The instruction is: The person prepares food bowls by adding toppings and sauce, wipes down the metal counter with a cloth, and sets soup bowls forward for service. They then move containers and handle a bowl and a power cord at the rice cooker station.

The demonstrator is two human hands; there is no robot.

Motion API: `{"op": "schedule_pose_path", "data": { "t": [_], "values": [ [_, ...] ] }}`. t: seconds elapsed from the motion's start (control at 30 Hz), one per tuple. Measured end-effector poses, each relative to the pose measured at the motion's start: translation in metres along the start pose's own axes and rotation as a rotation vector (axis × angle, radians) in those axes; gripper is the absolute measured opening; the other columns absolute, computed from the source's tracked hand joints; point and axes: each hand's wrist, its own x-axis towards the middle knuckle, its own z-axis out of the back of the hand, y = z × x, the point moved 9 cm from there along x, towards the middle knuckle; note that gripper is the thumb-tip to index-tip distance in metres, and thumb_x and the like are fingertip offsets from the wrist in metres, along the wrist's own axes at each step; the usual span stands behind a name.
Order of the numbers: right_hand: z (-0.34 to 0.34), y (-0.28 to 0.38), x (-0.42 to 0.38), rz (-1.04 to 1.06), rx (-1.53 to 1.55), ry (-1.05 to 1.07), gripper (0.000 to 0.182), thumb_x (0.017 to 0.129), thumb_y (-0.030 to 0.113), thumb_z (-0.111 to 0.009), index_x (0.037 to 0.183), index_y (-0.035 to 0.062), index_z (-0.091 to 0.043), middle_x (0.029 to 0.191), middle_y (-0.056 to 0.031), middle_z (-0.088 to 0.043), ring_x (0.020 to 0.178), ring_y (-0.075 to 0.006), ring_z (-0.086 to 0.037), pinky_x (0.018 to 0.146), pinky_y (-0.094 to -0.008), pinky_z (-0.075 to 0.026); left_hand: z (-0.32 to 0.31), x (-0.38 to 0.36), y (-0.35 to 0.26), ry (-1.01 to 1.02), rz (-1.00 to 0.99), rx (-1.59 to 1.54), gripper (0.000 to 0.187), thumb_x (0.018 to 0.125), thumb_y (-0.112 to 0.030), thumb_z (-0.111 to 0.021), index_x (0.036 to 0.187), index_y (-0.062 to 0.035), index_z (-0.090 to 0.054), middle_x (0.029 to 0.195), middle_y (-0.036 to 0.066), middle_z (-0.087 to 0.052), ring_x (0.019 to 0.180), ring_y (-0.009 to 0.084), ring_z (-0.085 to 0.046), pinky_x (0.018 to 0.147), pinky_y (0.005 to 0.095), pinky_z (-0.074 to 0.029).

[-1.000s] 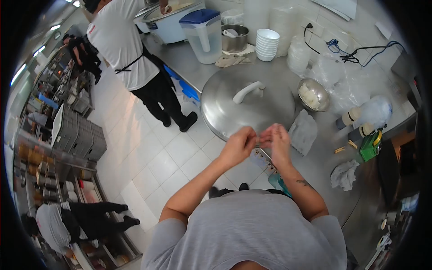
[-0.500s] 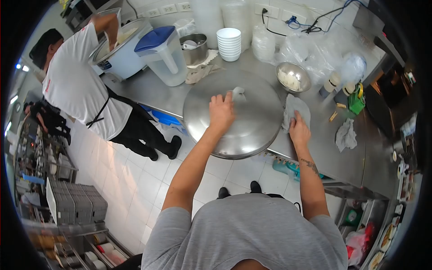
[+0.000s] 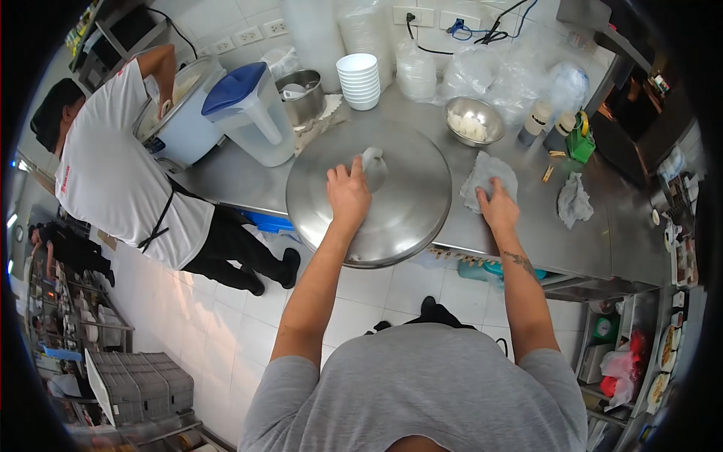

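A large round metal lid [image 3: 407,203] lies on the steel counter, its front edge jutting past the counter's edge. My left hand [image 3: 349,197] rests on the lid beside its pale knob [image 3: 372,160], fingers slightly apart and palm down. To the right, my right hand [image 3: 497,206] lies on a grey cloth [image 3: 482,173] spread flat on the counter, its fingers apart. Behind the cloth stands a metal bowl [image 3: 474,122] with white food in it. A second, crumpled cloth [image 3: 575,200] lies farther right.
At the left a co-worker [image 3: 124,173] reaches into a big tub [image 3: 184,120]. A blue-lidded pitcher [image 3: 252,120], metal pot [image 3: 303,102], stacked white bowls [image 3: 358,81], plastic bags [image 3: 474,75], two bottles [image 3: 535,120] and a green basket [image 3: 580,143] stand on the counter [image 3: 241,177].
The view has shifted, so the counter things appear farther left. My right hand's fingers are more spread on the cloth. My left hand stays on the lid near the knob.
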Motion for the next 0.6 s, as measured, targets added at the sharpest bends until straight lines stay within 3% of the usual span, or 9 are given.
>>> {"op": "schedule_pose_path", "data": {
  "t": [0.33,0.47,0.6],
  "values": [
    [-0.044,-0.005,0.08,-0.005,-0.118,0.041,0.041,0.088,0.046,-0.044,0.114,0.0147,-0.041,0.092,-0.0162,-0.064,0.084,-0.0357,-0.062,0.067,-0.048,-0.047,-0.027,0.017,-0.027,-0.037,-0.002,0.072,0.04,0.078,-0.01,-0.056,0.116,0.0019,-0.052,0.085,0.016,-0.052,0.079,0.0329,-0.048,0.067,0.042,-0.043],
    [-0.045,0.004,0.087,0.054,-0.138,0.091,0.028,0.092,0.037,-0.037,0.108,0.0141,-0.04,0.079,-0.0172,-0.065,0.075,-0.0381,-0.063,0.064,-0.0502,-0.047,-0.036,0.019,-0.037,-0.075,0.049,0.042,0.042,0.078,-0.011,-0.057,0.117,0.0025,-0.051,0.083,0.015,-0.052,0.079,0.0313,-0.048,0.067,0.0394,-0.044],
    [-0.05,0.002,0.092,0.141,-0.127,0.124,0.024,0.092,0.028,-0.037,0.112,0.0161,-0.04,0.084,-0.0186,-0.064,0.08,-0.0395,-0.061,0.067,-0.05,-0.045,-0.039,0.017,-0.052,-0.065,0.112,-0.011,0.045,0.078,-0.014,-0.058,0.12,0.0019,-0.049,0.083,0.015,-0.053,0.079,0.0306,-0.048,0.067,0.0387,-0.044]
  ]
}}
